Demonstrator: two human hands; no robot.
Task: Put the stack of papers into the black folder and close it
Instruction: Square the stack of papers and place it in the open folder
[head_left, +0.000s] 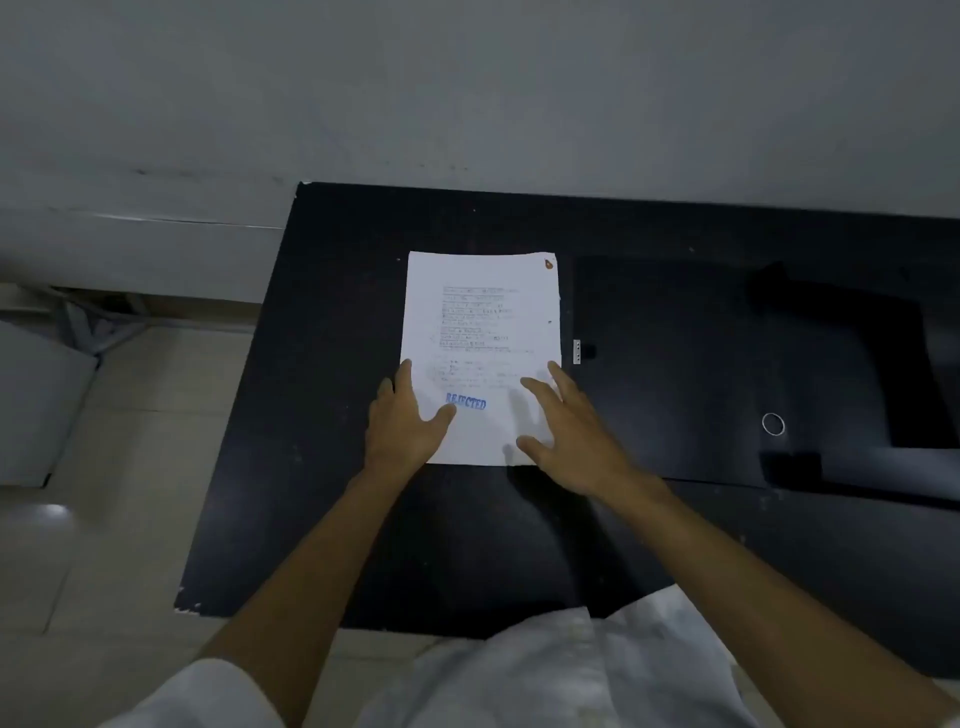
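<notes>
A white stack of papers (480, 332) with printed text and a blue "REJECTED" stamp lies flat on the black table. My left hand (405, 423) rests on its lower left edge, fingers spread, thumb on the sheet. Over the lower right corner lies my right hand (571, 431), fingers apart and flat. The black folder (675, 374) lies open just right of the papers, with a small metal clip (576, 352) at its left edge and a metal ring (773, 424) further right. Whether the papers sit on a folder flap is unclear.
The black table (322, 415) ends at its left edge above a tiled floor (104, 519). A grey wall (467, 104) runs behind the table. A grey object (36, 405) stands on the floor at the left.
</notes>
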